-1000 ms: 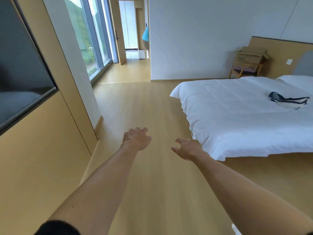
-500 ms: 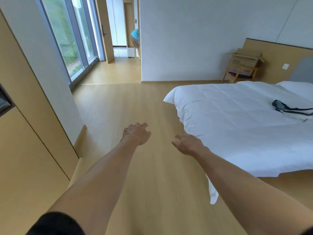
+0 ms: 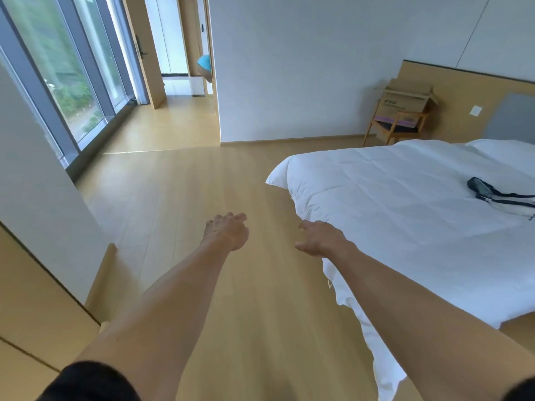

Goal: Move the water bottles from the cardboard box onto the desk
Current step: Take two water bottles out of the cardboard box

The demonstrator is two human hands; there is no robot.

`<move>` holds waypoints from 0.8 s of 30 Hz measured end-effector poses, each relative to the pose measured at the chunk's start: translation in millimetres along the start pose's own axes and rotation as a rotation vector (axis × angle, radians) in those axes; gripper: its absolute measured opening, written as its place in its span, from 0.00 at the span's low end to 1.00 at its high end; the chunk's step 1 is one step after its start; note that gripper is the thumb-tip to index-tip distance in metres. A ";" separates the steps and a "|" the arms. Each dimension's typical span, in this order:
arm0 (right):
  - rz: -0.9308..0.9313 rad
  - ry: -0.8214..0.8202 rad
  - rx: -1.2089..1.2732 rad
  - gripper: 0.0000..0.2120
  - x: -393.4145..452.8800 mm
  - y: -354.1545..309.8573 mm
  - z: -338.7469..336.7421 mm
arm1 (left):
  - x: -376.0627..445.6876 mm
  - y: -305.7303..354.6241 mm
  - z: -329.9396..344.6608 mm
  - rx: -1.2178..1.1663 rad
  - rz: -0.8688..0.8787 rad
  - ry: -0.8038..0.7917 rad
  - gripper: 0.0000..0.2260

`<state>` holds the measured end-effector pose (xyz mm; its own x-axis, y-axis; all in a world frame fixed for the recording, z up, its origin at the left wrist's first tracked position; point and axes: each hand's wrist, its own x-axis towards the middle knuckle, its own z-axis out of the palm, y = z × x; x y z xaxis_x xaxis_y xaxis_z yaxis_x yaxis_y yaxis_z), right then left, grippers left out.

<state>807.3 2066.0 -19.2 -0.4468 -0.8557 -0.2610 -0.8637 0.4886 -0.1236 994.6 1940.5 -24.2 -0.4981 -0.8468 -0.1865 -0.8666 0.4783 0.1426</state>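
2 hands out front, both empty: left hand (image 3: pixel 228 233) & right hand (image 3: pixel 320 238) w/ fingers loose, slightly spread, gripping nothing, likely free for pickup. Cardboard box (image 3: pixel 405 101) at 2 o'clock, flaps open, sits on chair (image 3: pixel 396 125) by headboard, well apart from hands. Bottles not visible, presumably inside. Bed (image 3: pixel 405 204) lies btwn at 3 o'clock; desk not in view. Walk-up step, nothing moved yet.
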 end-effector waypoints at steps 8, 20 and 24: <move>-0.026 -0.011 0.058 0.29 151.1 2.6 -18.8 | 131.5 3.9 -16.8 -0.006 -0.022 0.022 0.22; -0.106 -0.069 0.106 0.28 388.1 1.8 -95.9 | 354.6 19.0 -79.0 -0.066 -0.120 0.029 0.23; -0.126 -0.086 0.107 0.28 447.7 -7.8 -103.7 | 413.3 5.3 -84.7 -0.086 -0.158 0.018 0.23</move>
<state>589.8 1661.4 -35.8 -0.3108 -0.8961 -0.3168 -0.8800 0.3973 -0.2604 786.9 1573.3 -18.2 -0.3549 -0.9143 -0.1953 -0.9276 0.3183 0.1953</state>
